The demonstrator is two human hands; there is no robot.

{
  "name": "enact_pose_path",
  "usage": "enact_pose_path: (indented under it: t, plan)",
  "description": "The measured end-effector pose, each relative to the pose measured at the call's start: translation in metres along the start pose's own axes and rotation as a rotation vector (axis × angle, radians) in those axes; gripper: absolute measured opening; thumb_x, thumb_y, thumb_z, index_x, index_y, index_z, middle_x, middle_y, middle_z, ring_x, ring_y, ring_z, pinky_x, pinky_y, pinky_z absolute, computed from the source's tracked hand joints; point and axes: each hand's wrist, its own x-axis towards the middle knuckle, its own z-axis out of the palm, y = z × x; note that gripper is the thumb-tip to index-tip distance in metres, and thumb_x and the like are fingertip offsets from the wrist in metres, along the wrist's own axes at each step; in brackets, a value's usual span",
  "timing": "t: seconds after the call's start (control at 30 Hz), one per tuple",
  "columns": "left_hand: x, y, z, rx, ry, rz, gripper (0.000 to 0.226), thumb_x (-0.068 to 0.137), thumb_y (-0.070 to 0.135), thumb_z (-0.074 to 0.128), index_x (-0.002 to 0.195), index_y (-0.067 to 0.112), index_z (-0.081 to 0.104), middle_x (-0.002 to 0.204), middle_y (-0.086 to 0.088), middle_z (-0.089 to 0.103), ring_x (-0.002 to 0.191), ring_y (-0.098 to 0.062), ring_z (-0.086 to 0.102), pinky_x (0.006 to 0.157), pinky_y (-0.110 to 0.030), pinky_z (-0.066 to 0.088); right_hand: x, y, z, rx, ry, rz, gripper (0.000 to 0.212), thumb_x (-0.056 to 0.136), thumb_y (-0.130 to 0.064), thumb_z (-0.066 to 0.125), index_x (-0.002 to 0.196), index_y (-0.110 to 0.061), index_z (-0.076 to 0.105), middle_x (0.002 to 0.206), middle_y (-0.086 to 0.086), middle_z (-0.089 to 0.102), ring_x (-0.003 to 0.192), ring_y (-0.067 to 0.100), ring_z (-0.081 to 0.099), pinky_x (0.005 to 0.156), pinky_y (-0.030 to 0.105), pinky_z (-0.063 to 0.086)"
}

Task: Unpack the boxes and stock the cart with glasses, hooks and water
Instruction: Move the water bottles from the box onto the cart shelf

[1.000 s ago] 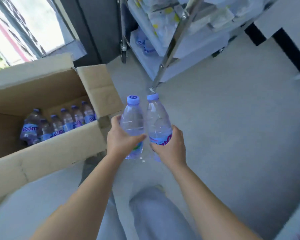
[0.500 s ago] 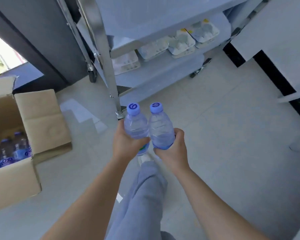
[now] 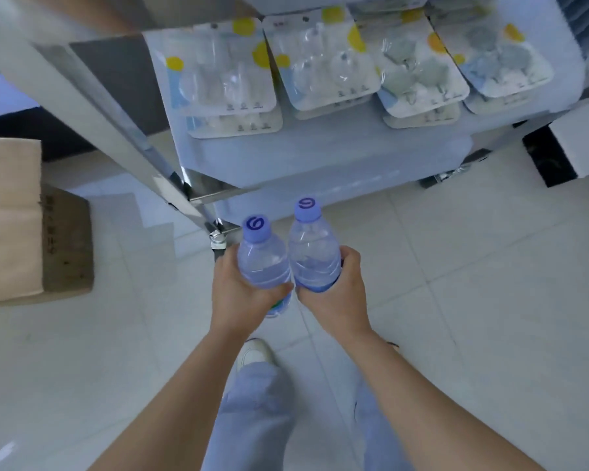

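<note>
I hold one upright water bottle [image 3: 263, 263] in my left hand [image 3: 242, 294] and another [image 3: 314, 258] in my right hand [image 3: 337, 294], fingers wrapped round each, the two touching, with the cart's lower shelf [image 3: 320, 158] straight ahead and just above, about equally near both.

Bright, bluish, perhaps motion-blurred; edges warped

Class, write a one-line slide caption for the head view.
Left hand and right hand each hold a water bottle before the cart shelf of hook packs.
</note>
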Motion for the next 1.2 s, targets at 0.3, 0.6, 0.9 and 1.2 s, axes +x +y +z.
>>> enact_pose_path:
  t: [0.3,0.6,0.9,1.2]
  plan:
    - [0.1,-0.062,0.064,0.052,0.147,0.296,0.044,0.051,0.025,0.087,0.085,0.02,0.059,0.076,0.005,0.063,0.067,-0.003,0.062,0.054,-0.017,0.05,0.125,0.08,0.04,0.02,0.065,-0.376,0.059,0.059,-0.005,0.084,0.091,-0.027,0.039,0.088,-0.011,0.054,0.073,-0.006,0.055,0.062,0.006,0.041]
    - [0.143,-0.052,0.085,-0.012,0.31,0.371,0.034,0.066,0.008,0.073,0.064,0.024,0.043,0.048,0.008,0.055,0.047,-0.008,0.049,0.041,-0.013,0.038,0.205,0.078,0.06,0.024,0.102,-0.666,0.066,0.057,-0.013,0.087,0.096,-0.019,0.035,0.101,0.01,0.053,0.09,0.021,0.056,0.072,0.015,0.041]
    - [0.199,-0.053,0.092,-0.042,0.502,0.415,0.035,0.056,0.018,0.067,0.086,0.002,0.057,0.071,-0.006,0.057,0.051,-0.007,0.049,0.041,-0.007,0.03,0.236,0.078,0.102,0.213,0.13,-0.607,0.064,0.059,-0.02,0.086,0.098,-0.018,0.035,0.105,0.01,0.052,0.096,0.025,0.056,0.081,0.035,0.05]
    - [0.193,-0.114,0.117,-0.007,0.472,0.378,0.044,0.085,0.02,0.065,0.125,0.017,0.046,0.116,0.003,0.059,0.105,-0.014,0.055,0.076,-0.018,0.037,0.236,0.103,0.106,0.031,0.093,-0.708,0.09,0.066,-0.024,0.076,0.139,-0.006,0.028,0.13,0.009,0.048,0.119,0.027,0.049,0.092,0.047,0.047]
